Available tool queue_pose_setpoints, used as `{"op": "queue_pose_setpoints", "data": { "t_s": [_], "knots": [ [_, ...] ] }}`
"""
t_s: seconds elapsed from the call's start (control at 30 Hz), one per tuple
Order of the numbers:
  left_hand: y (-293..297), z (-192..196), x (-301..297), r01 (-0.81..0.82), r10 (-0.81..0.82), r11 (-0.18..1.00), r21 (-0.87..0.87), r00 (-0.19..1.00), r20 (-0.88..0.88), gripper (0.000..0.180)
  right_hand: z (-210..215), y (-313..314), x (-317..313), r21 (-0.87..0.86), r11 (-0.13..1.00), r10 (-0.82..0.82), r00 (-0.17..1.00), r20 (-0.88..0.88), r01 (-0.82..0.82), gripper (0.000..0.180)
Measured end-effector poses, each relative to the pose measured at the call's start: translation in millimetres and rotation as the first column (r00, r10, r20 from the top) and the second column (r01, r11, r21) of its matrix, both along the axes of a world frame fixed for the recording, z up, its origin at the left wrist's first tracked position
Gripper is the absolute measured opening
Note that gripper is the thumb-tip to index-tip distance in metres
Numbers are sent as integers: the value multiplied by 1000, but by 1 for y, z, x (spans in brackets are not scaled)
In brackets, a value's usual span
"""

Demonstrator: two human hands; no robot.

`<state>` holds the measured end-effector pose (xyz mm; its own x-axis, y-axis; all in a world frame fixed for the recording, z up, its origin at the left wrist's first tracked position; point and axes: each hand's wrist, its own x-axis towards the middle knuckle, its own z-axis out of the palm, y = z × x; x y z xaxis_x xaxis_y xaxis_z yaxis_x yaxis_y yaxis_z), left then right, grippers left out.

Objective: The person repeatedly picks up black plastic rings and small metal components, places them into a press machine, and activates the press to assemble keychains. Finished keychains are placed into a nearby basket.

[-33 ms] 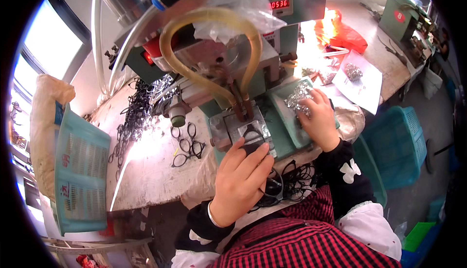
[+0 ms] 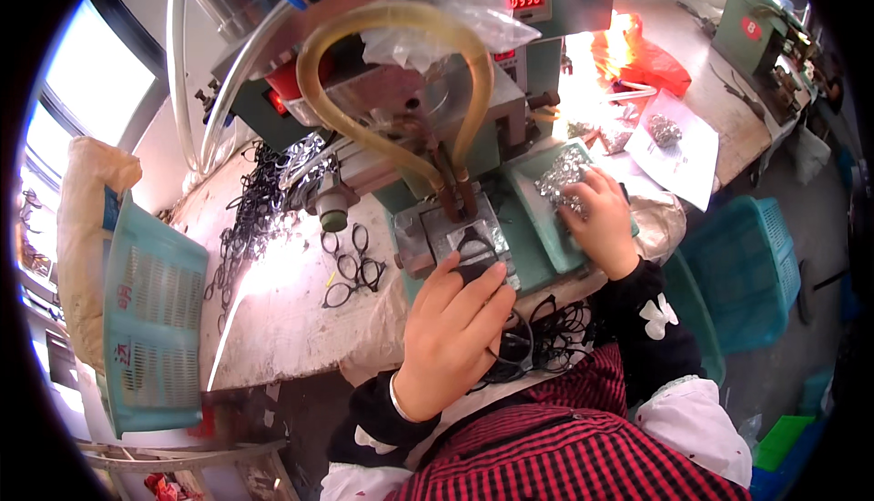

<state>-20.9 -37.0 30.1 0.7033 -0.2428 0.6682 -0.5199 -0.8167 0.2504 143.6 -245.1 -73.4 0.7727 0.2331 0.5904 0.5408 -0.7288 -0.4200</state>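
My left hand (image 2: pixel 453 335) rests at the front of the machine's metal fixture (image 2: pixel 435 230), its fingers bent over a black eyeglass frame (image 2: pixel 475 244). One rim of that frame lies on the fixture; a lens-less loop hangs below my fingers. My right hand (image 2: pixel 604 226) reaches into a green tray (image 2: pixel 552 244), fingertips bent together at a pile of small shiny metal parts (image 2: pixel 563 173). What they pinch is too small to make out. Between the two hands, two copper-coloured electrode tips (image 2: pixel 455 196) stand just above the fixture.
More black frames (image 2: pixel 555 333) lie heaped on my lap, and others (image 2: pixel 350 269) on the table at left. A teal basket (image 2: pixel 155 319) stands at the left edge, another (image 2: pixel 742 273) at right. A thick yellow hose (image 2: pixel 314 91) loops overhead. White paper (image 2: pixel 678 160) holds a metal-parts clump.
The view has shifted slightly. Both hands keep nearly the same places, the left on the eyeglass frame and the right in the tray.
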Motion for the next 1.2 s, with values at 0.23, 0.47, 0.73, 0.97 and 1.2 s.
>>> {"op": "queue_pose_setpoints", "data": {
  "t_s": [0.23, 0.47, 0.73, 0.97, 1.2],
  "knots": [
    [5, -4, -2, 17, -17, 1000, 25, 1000, -15, 28, -18, -2, 7, 63, 997, 40, 996, 83, -45, 8],
    [53, 2, -50, -244, 242, 969, 26, 967, 77, 29, -1, -2, -9, 408, 910, 89, 996, -26, -71, 14],
    [218, -88, -56, -396, 606, 748, 532, 736, -304, 29, 25, 37, -8, 476, 869, 150, 989, 10, -137, 14],
    [230, -71, -49, -377, 89, 883, -280, 720, -688, 21, 2, 7, -26, 433, 901, 56, 997, -52, -28, 16],
    [147, -29, -46, -553, 119, 542, -633, 796, -593, 9, 10, -38, -60, 439, 892, -43, 987, -157, 109, 17]
  ]
}}
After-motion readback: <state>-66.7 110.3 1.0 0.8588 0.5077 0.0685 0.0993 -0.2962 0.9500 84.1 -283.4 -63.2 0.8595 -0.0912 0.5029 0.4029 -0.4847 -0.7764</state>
